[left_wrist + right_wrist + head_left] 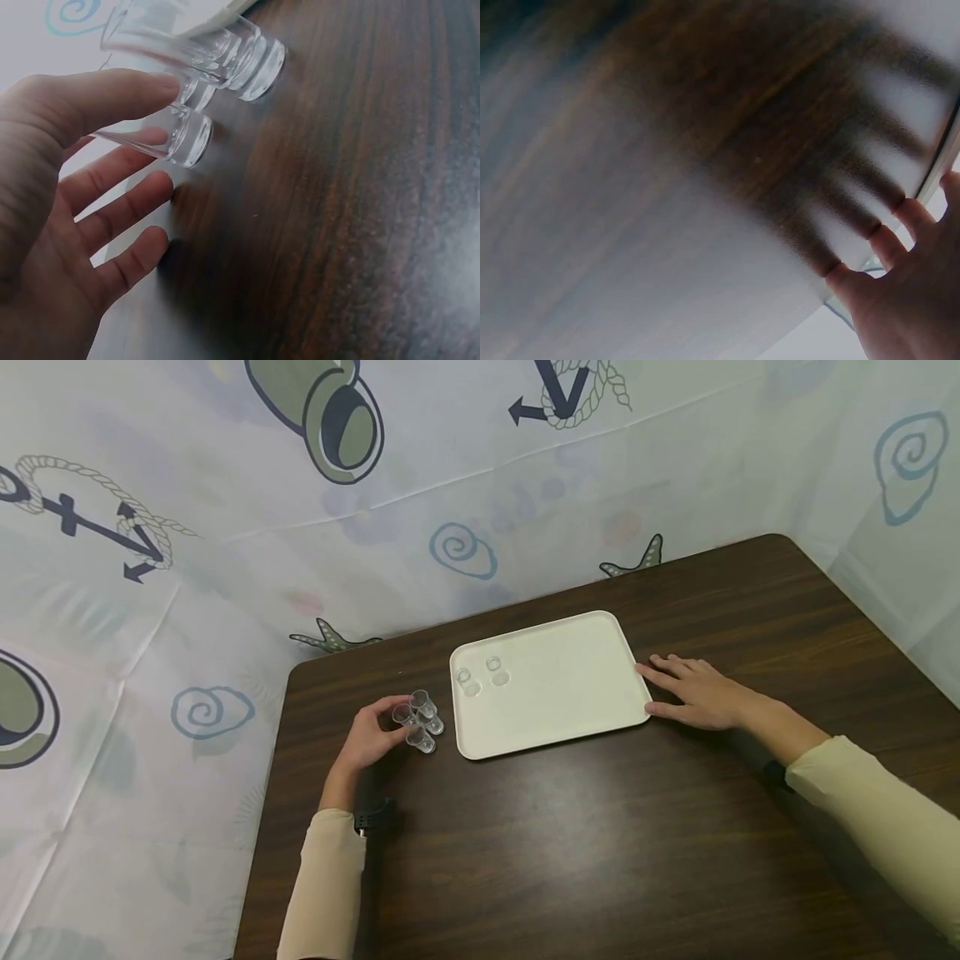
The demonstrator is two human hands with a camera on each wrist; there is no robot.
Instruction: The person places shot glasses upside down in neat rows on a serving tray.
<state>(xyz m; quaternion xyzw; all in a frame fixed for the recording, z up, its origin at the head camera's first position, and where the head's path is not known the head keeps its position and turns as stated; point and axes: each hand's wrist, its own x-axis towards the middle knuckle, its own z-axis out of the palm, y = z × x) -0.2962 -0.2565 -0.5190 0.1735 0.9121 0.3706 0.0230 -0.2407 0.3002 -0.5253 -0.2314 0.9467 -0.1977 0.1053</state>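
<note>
At the left of the table, my left hand [369, 737] pinches a clear shot glass [402, 715] between thumb and index finger. The other fingers of that left hand [97, 202] are spread loosely beside the glass. More shot glasses [422, 702] stand close against it, and one [422, 741] is nearest the front. To their right lies a cream tray [555, 693], with two shot glasses [495, 672] in its left part. My right hand [697, 695] lies with fingers spread, the thumb and a fingertip touching the tray's right edge.
The dark wood table [570, 843] reaches toward me in front of the tray. A white cloth with sea prints [510, 502] hangs behind the table's back edge and along the left side.
</note>
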